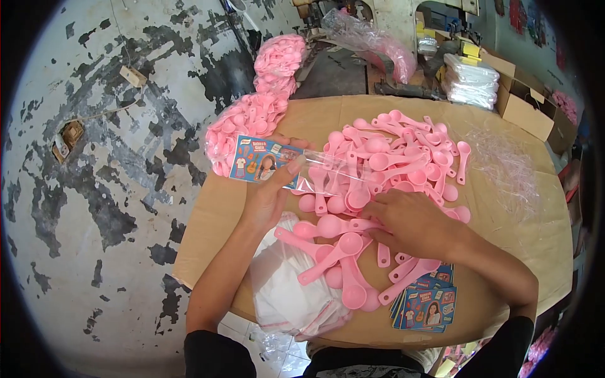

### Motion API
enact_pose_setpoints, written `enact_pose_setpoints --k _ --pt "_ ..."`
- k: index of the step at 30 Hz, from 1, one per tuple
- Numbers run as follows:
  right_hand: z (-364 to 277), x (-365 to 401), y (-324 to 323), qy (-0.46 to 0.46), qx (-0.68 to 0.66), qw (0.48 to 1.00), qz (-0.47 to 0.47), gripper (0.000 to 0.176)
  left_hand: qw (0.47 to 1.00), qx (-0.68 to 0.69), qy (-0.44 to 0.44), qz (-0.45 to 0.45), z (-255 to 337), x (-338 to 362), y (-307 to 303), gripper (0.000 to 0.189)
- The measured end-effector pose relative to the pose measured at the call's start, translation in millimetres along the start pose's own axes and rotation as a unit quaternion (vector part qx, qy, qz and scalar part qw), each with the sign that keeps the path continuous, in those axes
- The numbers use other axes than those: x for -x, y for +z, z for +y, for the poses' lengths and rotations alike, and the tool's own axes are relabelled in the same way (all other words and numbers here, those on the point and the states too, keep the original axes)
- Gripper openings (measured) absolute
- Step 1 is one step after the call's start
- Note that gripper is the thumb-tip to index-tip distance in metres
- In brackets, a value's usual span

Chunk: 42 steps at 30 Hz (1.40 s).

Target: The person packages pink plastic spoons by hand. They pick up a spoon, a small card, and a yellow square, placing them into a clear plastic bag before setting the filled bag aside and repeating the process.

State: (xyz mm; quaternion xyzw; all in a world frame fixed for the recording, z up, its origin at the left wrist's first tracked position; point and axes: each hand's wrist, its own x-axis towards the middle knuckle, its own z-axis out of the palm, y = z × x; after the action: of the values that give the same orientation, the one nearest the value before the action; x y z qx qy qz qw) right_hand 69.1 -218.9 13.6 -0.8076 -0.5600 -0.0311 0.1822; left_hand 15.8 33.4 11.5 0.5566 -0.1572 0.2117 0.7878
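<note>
left hand (272,192) pinches clear plastic pouch with blue printed card (268,162), its far end pointing 3 o'clock into the heap of pink plastic scoops (384,157), close for loading; right hand (413,223) curled on heap, can't tell if gripping

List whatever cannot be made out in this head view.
1. Head view: the right hand has its fingertips buried in the pile of pink plastic spoons, so its grip is unclear.
2. The lettering on the blue printed card inside the clear plastic bag held by the left hand is too small to read.
3. The stack of blue printed cards is partly covered by spoons and forearm, so the count is hidden.
4. The brown cardboard boxes are cut off by the dark lens edge.
</note>
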Motion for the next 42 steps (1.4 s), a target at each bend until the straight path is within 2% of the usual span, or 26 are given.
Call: enact_pose_setpoints --k 2,5,8,9,12,19,23,28,29,32,35,38,41,42 --pt "-4 -2 -19 0.05 -0.087 0.995 -0.03 0.025 1.0 0.013 -0.003 0.003 -1 0 -1 0.038" --pt "1 -6 -45 0.103 -0.14 0.985 -0.008 0.028 0.997 0.07 -0.014 0.032 0 -2 0 0.036" --pt "15 -6 -61 0.124 -0.193 0.973 0.034 0.028 0.999 0.031 0.001 0.042 -4 -3 -9 0.038" --pt "19 -4 -67 0.119 -0.153 0.981 0.027 0.027 0.997 0.053 -0.005 0.047 -3 -3 -8 0.037" --pt "19 -2 -84 0.172 -0.184 0.968 0.005 0.027 0.993 0.099 -0.019 0.056 1 -2 -2 0.034" --pt "22 -9 -75 0.144 -0.357 0.905 0.182 0.04 0.994 0.091 -0.019 0.065 -3 0 -7 0.038" --pt "16 -11 -63 0.123 -0.411 0.88 0.202 0.044 0.988 0.135 -0.031 0.073 -1 3 7 0.039" --pt "-9 -13 -39 0.125 -0.437 0.869 0.195 0.042 0.988 0.143 -0.038 -0.044 -13 21 38 0.049" --pt "-11 -11 -36 0.13 -0.448 0.871 0.156 0.039 0.988 0.135 -0.039 -0.068 -15 25 42 0.051" --pt "-16 -11 -27 0.126 -0.405 0.891 0.159 0.037 0.988 0.118 -0.092 -0.042 -7 29 50 0.052" --pt "-14 -9 -36 0.125 -0.394 0.903 0.121 0.027 0.986 0.13 -0.097 0.043 -8 27 43 0.047" --pt "-18 -9 -34 0.049 -0.302 0.947 0.096 0.017 0.993 0.099 -0.068 0.02 -10 27 39 0.045" --pt "-21 -7 -25 0.061 -0.272 0.958 0.063 0.015 0.985 0.08 -0.15 0.024 -3 34 52 0.043" --pt "-20 -7 -20 0.043 -0.294 0.951 0.088 0.015 0.988 0.046 -0.148 -0.006 -2 37 55 0.042"
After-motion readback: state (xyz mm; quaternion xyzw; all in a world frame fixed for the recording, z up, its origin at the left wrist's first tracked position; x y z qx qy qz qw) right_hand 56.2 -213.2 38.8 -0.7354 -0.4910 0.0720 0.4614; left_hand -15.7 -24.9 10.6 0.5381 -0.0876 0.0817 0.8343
